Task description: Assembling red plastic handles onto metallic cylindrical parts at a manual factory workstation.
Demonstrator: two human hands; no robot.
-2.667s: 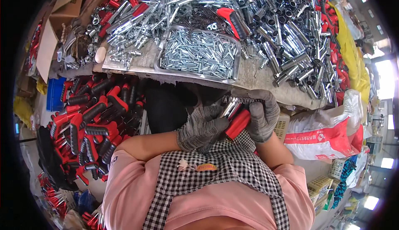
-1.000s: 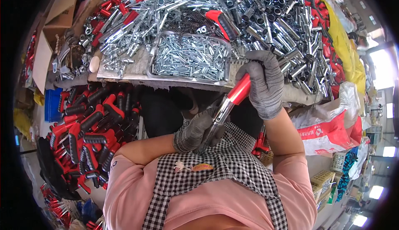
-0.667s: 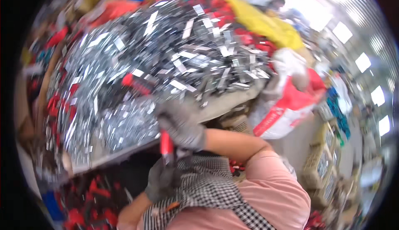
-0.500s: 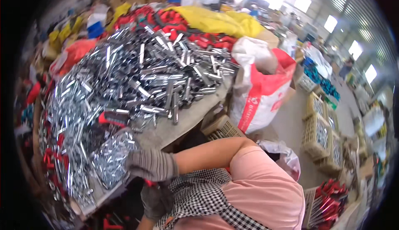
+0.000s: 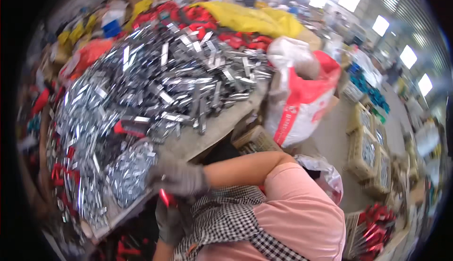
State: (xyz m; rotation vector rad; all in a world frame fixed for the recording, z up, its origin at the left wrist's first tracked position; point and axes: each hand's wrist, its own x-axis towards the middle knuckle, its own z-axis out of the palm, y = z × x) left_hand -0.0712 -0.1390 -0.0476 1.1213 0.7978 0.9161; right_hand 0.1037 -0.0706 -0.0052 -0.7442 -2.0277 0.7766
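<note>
My left hand [image 5: 171, 224], in a dark grey glove, is low in front of the checked apron. Its fingers are closed round a small glossy red piece [image 5: 167, 197], of which only the upper end shows; its kind cannot be made out. Just above it is my right hand [image 5: 183, 176], in a grey striped glove and smeared by motion, so its fingers do not show clearly. Beside the right hand lies a heap of small shiny metal parts [image 5: 128, 173] at the bench edge. Behind that, a dark tool with red ends [image 5: 132, 126] lies against longer metal pieces [image 5: 165, 86].
The bench [image 5: 207, 136] carries a large mound of metal parts, with red parts [image 5: 196, 18] and yellow sacks [image 5: 250, 18] behind. A white and red sack [image 5: 302, 105] stands at its right. Yellow crates [image 5: 362, 155] and a crate of red-handled tools [image 5: 377, 228] sit on the floor.
The right hand has shifted slightly right and down and is now blurred. More of the red piece above the left hand shows. The whole view has shifted slightly.
</note>
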